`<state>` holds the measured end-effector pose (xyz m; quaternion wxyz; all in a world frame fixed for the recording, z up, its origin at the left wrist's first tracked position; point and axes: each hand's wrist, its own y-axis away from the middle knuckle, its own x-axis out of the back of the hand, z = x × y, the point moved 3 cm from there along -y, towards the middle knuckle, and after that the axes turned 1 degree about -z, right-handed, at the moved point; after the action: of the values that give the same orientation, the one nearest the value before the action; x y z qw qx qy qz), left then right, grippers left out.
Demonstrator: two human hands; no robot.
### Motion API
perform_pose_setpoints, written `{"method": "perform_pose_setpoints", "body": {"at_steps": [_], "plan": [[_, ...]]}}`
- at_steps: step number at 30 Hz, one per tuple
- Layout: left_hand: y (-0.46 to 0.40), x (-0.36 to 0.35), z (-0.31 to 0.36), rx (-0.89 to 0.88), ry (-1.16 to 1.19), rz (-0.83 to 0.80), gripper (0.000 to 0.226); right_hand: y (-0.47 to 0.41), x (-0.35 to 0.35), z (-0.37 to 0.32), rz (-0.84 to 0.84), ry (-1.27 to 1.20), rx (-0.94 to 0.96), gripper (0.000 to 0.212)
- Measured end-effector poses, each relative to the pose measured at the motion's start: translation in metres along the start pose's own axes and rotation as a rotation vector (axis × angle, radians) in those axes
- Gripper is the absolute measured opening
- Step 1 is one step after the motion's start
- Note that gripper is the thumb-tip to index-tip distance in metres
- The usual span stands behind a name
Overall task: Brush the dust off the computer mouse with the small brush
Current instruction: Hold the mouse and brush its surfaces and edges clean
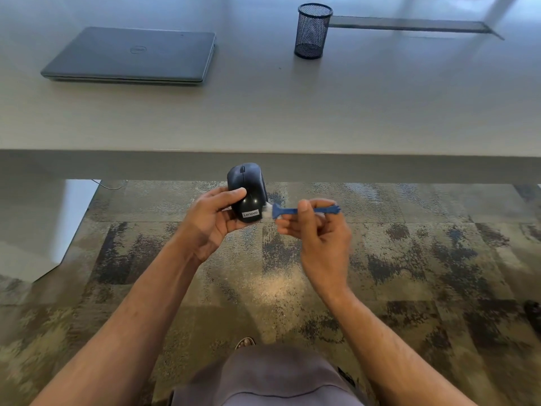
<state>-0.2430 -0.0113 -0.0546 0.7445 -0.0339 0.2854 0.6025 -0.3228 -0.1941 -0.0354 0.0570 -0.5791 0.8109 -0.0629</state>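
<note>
Up close: glossy black mouse (247, 194), Lenovo label.

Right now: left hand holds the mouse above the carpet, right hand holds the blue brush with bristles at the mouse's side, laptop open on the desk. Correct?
One error: the laptop is closed, lid down on the desk, as the head view shows. The rest holds: the left hand holds the mouse above the carpet, and the right hand holds the blue brush, bristles at the mouse's side.
</note>
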Motion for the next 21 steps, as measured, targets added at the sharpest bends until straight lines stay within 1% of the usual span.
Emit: {"method": "perform_pose_setpoints", "body": {"at_steps": [4,6,8,11,13,16,18,21], "plan": [[0.0,0.001,0.002,-0.008,0.01,0.011,0.042,0.024,-0.01,0.01,-0.067,0.069,0.055,0.024],[0.0,0.001,0.002,-0.005,0.013,0.014,0.043,0.023,-0.008,0.009,-0.033,0.075,0.053,0.029],[0.0,0.001,0.001,-0.002,0.017,0.008,0.044,0.011,-0.002,0.003,0.038,0.051,0.037,0.033],[0.001,0.0,-0.001,0.005,0.016,-0.002,0.046,-0.002,0.005,-0.004,0.094,0.014,0.031,0.031],[0.001,-0.002,-0.001,0.005,0.015,-0.002,0.048,0.002,0.002,-0.004,0.054,0.08,0.037,0.031],[0.001,-0.001,0.001,-0.001,0.008,0.001,0.046,0.022,-0.006,0.006,-0.055,0.124,0.067,0.02],[0.002,-0.001,0.002,0.003,0.006,-0.022,0.045,0.026,-0.006,0.008,-0.079,0.08,0.054,0.016],[0.004,-0.001,0.002,0.025,0.006,-0.084,0.047,0.008,0.002,0.003,-0.07,-0.063,-0.016,0.015]]}}
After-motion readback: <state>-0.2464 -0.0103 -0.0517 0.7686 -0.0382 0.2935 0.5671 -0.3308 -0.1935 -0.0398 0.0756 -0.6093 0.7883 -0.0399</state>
